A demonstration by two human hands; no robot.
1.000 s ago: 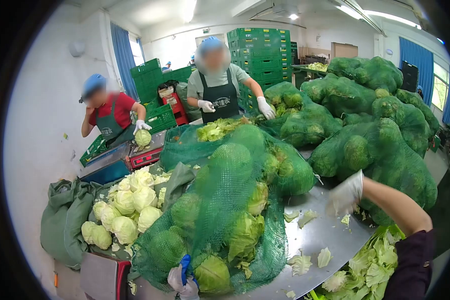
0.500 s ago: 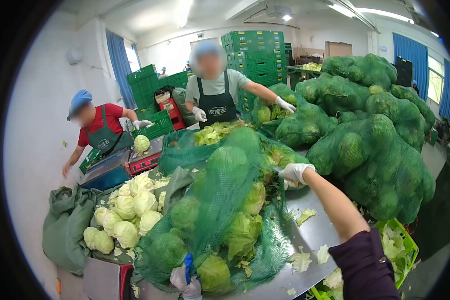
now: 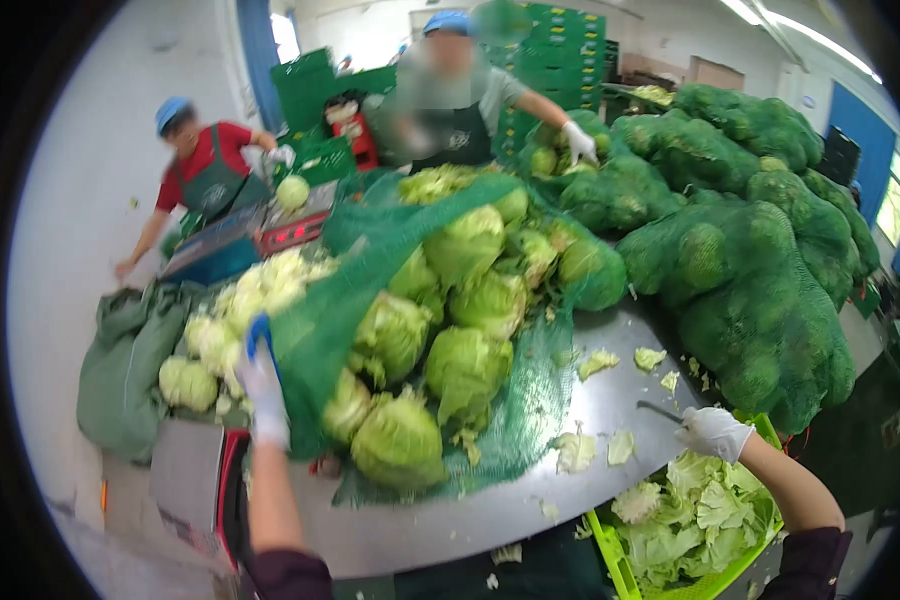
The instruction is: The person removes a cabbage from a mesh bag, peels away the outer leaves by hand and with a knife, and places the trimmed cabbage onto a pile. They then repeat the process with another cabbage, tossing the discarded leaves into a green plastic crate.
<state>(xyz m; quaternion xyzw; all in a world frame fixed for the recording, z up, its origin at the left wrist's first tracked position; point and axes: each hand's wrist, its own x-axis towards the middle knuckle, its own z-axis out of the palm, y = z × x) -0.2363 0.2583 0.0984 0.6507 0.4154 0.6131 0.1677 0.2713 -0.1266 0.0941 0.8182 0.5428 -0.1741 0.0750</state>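
Observation:
My left hand (image 3: 263, 395), in a white glove, is closed on the edge of a green mesh bag (image 3: 315, 318). A blue strip (image 3: 261, 338) shows at its fingers. The mesh is drawn up to the left, and several green cabbages (image 3: 398, 442) lie uncovered on the metal table (image 3: 625, 395). My right hand (image 3: 718, 434), also gloved, is closed around a knife (image 3: 660, 411) with a thin dark blade. It hovers above a yellow-green crate (image 3: 610, 555) of loose leaves, apart from the cabbages.
Full mesh bags (image 3: 745, 300) are piled at the right. Pale trimmed cabbages (image 3: 210, 350) lie at the left by a green sack (image 3: 135, 365) and a scale (image 3: 190, 490). Two co-workers in aprons (image 3: 455, 135) (image 3: 220, 190) stand across the table. Leaf scraps (image 3: 575, 452) litter the metal.
My left hand has moved up and left with the mesh, baring the cabbages. My right hand has left the bag and come down to the right, above the crate.

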